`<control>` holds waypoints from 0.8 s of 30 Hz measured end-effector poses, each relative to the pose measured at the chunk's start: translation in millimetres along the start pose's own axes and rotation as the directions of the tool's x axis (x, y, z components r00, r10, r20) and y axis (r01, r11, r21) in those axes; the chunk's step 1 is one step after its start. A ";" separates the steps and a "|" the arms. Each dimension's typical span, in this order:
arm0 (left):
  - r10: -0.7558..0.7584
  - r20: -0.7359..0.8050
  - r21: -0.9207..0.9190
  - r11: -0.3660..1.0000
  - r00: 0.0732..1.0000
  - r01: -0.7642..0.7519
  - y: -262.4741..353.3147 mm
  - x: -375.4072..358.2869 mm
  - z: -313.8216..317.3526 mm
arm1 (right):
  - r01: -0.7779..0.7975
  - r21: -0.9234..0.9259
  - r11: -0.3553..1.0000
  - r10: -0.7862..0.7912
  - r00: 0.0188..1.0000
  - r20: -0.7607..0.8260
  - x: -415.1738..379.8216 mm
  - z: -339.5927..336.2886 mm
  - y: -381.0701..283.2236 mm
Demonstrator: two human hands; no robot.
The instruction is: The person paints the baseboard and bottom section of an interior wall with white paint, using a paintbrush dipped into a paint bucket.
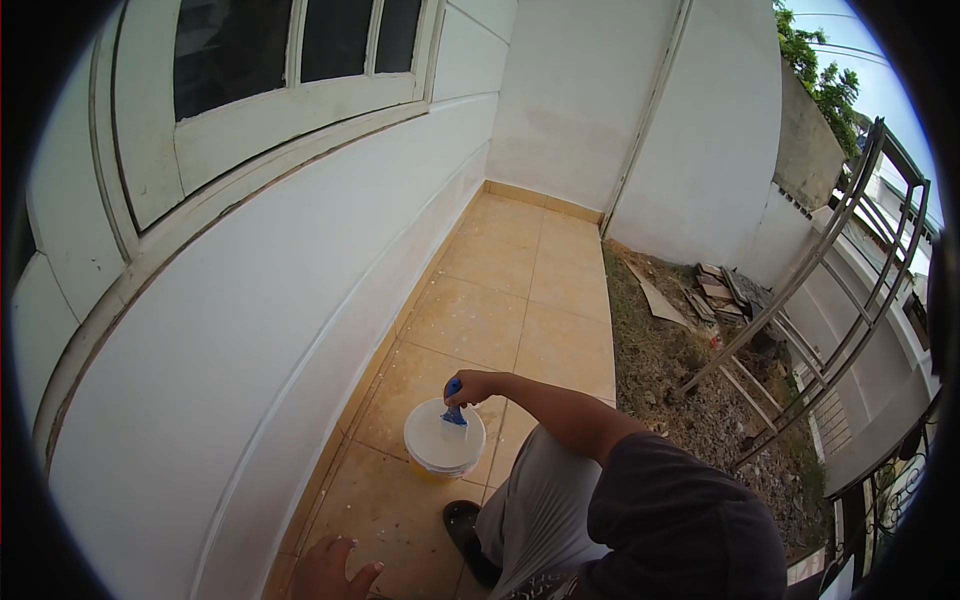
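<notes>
My right hand (477,387) grips the blue handle of a paintbrush (454,413), bristle end down. The brush is over or in a round white bucket (446,470); whether its tip touches the white paint (430,432) inside is hard to tell. The bucket stands on the tiles near my sandalled foot. Low in the view, my left hand (335,572) is partly cut off by the edge, fingers apart and nothing seen in them.
A white wall (300,260) with a window frame (280,105) runs along the left. White specks dot the tiled floor (480,280). To the right lie bare soil (650,350), a pile of boards (720,290) and a leaning metal frame (835,240).
</notes>
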State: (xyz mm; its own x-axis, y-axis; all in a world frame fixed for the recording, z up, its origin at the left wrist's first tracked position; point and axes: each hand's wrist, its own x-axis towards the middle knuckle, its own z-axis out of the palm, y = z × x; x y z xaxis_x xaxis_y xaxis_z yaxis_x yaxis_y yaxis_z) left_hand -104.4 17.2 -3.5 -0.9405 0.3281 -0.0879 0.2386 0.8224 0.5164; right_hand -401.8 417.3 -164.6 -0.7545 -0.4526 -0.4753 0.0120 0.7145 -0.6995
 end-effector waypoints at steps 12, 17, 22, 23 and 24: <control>0.033 0.014 0.023 0.999 0.999 -0.033 1.3 0.3 -2.0 | -0.004 0.002 1.000 0.004 0.999 -0.036 4.2 0.8 4.3; -0.011 0.085 -0.004 1.000 0.996 0.011 2.7 2.6 -3.3 | -0.029 -0.008 1.000 0.029 0.999 -0.040 2.4 0.6 0.0; -0.052 0.111 0.008 0.999 0.992 0.052 7.8 4.2 -5.2 | -0.037 -0.006 0.999 0.037 0.999 -0.036 2.6 1.5 0.0; -0.061 0.115 0.016 0.998 0.991 0.060 8.2 4.8 -5.2 | -0.040 -0.009 0.999 0.039 0.999 -0.037 2.7 1.4 0.2; -0.070 0.118 0.024 0.997 0.991 0.068 8.4 5.5 -4.9 | -0.033 -0.009 0.999 0.032 0.999 -0.032 2.6 1.0 0.4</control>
State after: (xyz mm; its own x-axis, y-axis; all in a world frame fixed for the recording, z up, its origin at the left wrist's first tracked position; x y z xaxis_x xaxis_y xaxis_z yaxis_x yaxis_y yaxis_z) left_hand -108.7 23.6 4.5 -0.9200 0.3220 -0.2236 0.1798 0.8535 0.4891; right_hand -403.1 415.9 -166.6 -0.7742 -0.4120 -0.4805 0.0310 0.7336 -0.6789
